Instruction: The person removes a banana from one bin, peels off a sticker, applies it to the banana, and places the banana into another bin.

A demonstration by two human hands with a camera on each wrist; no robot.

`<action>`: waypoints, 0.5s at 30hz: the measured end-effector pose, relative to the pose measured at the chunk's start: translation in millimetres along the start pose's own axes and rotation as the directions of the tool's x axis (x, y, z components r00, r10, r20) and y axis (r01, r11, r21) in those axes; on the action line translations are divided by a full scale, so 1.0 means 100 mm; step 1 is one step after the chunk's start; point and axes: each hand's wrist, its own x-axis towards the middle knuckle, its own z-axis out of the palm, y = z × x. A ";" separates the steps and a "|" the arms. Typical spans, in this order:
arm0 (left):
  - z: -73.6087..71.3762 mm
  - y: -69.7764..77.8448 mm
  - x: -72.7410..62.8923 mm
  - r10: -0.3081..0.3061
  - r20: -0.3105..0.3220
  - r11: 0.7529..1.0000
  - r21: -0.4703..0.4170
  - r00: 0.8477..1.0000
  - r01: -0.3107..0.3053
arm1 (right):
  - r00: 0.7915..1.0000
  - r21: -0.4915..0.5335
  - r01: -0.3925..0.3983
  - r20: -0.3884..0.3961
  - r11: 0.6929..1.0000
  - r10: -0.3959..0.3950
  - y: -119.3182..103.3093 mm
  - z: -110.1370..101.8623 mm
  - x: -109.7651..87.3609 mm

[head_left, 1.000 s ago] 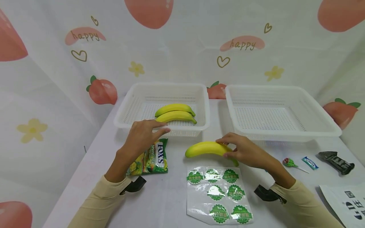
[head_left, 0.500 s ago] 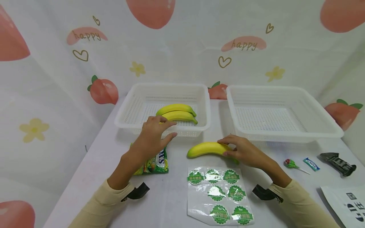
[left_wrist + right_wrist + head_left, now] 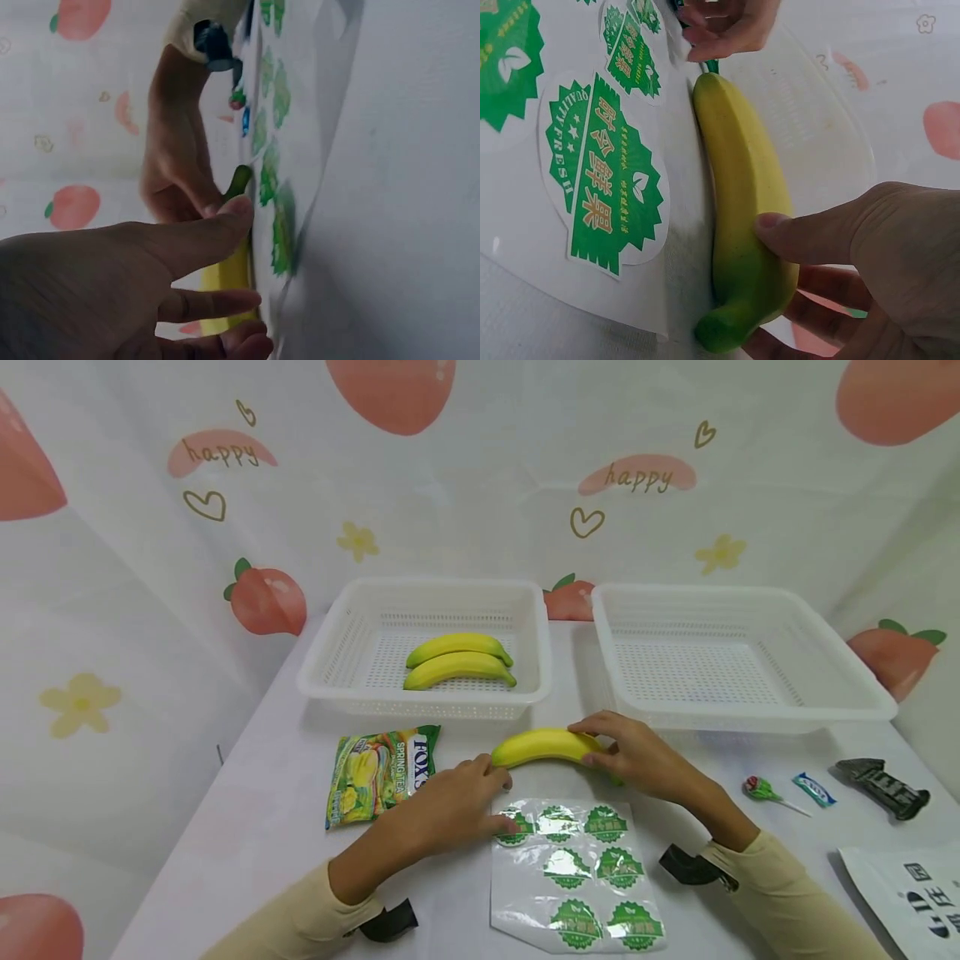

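In the head view the right hand (image 3: 641, 758) hides part of the banana (image 3: 540, 746) toward its 4 o'clock end, and the left hand (image 3: 461, 802) covers the 4 o'clock corner of the green bag (image 3: 367, 772) and part of the sticker sheet (image 3: 517, 885) near 11 o'clock. A white packet (image 3: 911, 902) toward 4 o'clock is cut off by the edge; the blue wrapper (image 3: 814, 789) has lettering too small to read. In the left wrist view the green labels (image 3: 281, 94) blur.

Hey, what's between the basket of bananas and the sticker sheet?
In the head view, a single banana, held by the right hand, with the left hand at its other end.
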 end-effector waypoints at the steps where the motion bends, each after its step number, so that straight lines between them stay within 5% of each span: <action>1: 0.03 0.01 0.01 -0.008 0.008 1.000 0.011 1.000 0.007 | 1.000 -0.003 -0.001 -0.001 1.000 0.001 0.00 0.00 0.00; 15: 0.13 0.05 0.03 -0.075 0.026 0.994 -0.081 0.997 0.077 | 1.000 -0.018 0.003 -0.007 1.000 -0.003 0.00 0.01 0.00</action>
